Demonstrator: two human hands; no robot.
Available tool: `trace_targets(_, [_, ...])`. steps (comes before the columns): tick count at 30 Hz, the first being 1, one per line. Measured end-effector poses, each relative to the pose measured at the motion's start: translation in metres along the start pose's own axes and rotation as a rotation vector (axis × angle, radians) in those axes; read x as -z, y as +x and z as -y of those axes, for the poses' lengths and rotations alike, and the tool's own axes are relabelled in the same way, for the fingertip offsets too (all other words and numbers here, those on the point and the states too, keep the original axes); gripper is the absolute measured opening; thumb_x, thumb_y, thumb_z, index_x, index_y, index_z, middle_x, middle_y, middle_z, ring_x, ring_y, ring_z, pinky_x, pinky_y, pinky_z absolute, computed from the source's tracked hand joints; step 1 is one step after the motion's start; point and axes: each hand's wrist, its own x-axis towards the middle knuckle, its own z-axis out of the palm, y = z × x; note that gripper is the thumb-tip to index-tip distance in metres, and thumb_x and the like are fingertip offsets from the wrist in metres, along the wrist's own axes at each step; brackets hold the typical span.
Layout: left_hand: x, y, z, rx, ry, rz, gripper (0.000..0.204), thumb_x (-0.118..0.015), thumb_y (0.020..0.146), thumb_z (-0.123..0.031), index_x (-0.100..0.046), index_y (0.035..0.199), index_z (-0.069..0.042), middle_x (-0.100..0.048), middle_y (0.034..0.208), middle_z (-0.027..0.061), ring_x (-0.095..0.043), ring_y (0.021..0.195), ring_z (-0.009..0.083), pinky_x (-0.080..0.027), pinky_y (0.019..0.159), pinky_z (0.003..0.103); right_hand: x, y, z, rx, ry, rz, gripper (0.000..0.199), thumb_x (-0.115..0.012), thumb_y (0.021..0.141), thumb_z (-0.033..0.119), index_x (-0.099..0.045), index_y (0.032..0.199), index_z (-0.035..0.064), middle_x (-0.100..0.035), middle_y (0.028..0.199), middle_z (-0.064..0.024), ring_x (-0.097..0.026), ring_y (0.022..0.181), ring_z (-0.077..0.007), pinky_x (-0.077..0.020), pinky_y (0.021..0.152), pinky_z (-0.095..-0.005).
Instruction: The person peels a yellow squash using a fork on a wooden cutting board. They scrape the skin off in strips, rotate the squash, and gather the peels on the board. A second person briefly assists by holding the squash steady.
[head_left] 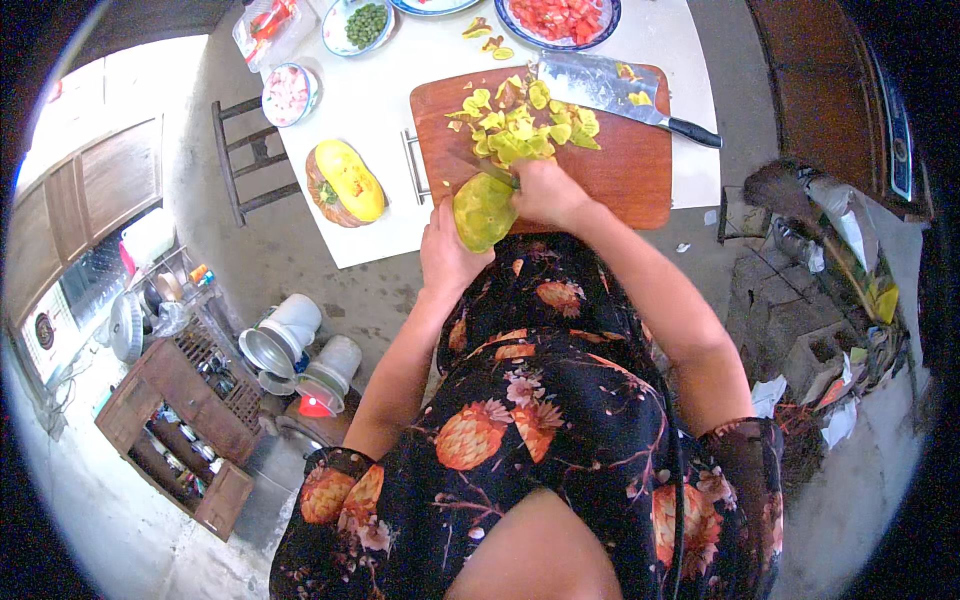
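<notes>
My left hand (450,245) is closed around a greenish-yellow piece of pumpkin (485,212) at the near edge of the red-brown cutting board (630,185). In my right hand (545,192) is a small knife (492,170), its blade against the top of the piece; fingers cover most of its handle. Beyond my hands lies a pile of yellow-green peelings (520,128) on the board. A cleaver (598,85) with a black handle rests across the board's far right, scraps stuck to its blade. Left of the board lies a cut pumpkin half (350,182), yellow flesh facing up.
On the white table (385,100) stand a bowl of green pieces (345,42), a bowl of pale pink cubes (290,118), a plate of red chunks (520,35) and a clear container (290,50). A dark chair (232,165) is at left, buckets (295,320) below it.
</notes>
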Motion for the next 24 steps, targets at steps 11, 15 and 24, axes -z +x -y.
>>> trace_targets(11, [0.017,0.009,-0.005,0.284,-0.105,0.21,0.08,-0.088,0.055,-0.022,-0.047,0.121,-0.002,-0.064,0.111,0.016,-0.063,0.104,0.0328,-0.051,0.09,0.039,0.008,-0.054,0.015,0.14,-0.251,-0.153,0.018,-0.052,0.08,0.004,-0.046,0.097,-0.0003,-0.065,0.072,-0.0228,-0.067,0.066,-0.0396,-0.0542,0.058,-0.0493])
trace_targets(15, [0.021,0.014,0.002,0.315,-0.216,0.267,0.086,-0.091,0.052,-0.027,-0.048,0.122,-0.001,-0.065,0.113,0.0127,-0.064,0.106,0.0267,-0.05,0.094,0.036,0.005,-0.066,0.02,0.066,-0.266,-0.155,0.017,-0.053,0.081,0.005,-0.047,0.096,-0.0003,-0.066,0.072,-0.0224,-0.067,0.068,-0.0396,-0.0546,0.058,-0.0482])
trace_targets(24, [0.027,0.022,0.026,0.212,-0.201,0.366,0.093,-0.09,0.051,-0.026,-0.045,0.129,-0.003,-0.065,0.116,0.0144,-0.063,0.108,0.0286,-0.05,0.094,0.036,0.022,-0.049,0.025,0.012,-0.222,-0.037,0.017,-0.052,0.082,0.002,-0.051,0.098,-0.0012,-0.067,0.083,-0.0238,-0.068,0.079,-0.0397,-0.0555,0.067,-0.0484])
